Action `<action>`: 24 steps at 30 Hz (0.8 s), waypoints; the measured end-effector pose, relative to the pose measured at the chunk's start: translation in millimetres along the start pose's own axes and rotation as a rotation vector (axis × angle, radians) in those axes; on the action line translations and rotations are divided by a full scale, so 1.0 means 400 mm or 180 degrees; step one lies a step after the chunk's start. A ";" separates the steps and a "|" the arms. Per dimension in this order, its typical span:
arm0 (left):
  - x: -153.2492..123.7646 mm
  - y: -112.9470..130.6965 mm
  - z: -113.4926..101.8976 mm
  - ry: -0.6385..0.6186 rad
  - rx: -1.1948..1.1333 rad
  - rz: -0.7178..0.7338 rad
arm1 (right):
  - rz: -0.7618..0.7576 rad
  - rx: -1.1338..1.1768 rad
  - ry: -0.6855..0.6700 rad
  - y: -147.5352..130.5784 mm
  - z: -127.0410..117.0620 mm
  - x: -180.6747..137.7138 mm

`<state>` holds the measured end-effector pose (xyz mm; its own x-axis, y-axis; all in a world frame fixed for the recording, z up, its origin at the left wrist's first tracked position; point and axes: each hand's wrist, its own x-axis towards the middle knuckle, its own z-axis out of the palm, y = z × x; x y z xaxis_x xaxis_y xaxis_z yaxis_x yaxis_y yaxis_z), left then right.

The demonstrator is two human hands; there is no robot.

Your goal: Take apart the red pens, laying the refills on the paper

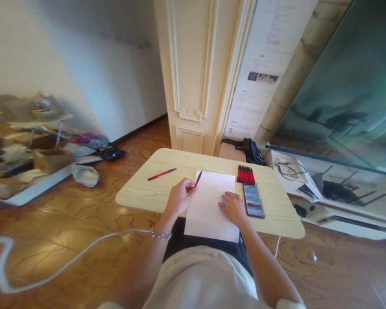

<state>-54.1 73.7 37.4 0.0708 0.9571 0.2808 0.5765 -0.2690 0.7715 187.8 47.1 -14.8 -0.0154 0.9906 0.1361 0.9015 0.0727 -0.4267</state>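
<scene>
Surface: pale wood, rounded corners, person seated at its near edge.
Sheet: white, centre of the surface, near end overhanging the edge.
Left hand: fingers pinched round a pen, which angles up over the sheet's far left corner. Bracelet on the wrist.
Right hand: spread flat, palm down on the sheet's right side, just beside a phone.
Row of pens: red and black, behind the phone.
Spare pen: lying alone, far left.
</scene>
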 end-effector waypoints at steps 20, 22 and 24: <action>-0.072 0.045 0.188 -0.0662 0.1325 0.0072 | 0.0060 0.0030 0.0088 -0.008 -0.008 -0.011; -0.072 0.047 0.183 -0.0668 0.1326 0.0083 | 0.0067 0.0043 0.0085 -0.010 -0.010 -0.012; -0.070 0.051 0.177 -0.0654 0.1267 0.0082 | 0.0044 0.0086 0.0117 -0.012 -0.013 -0.012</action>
<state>13.1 48.9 4.9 0.2264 0.9629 0.1468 0.8379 -0.2694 0.4747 185.7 41.2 -8.6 0.0134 0.9866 0.1626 0.8895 0.0625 -0.4526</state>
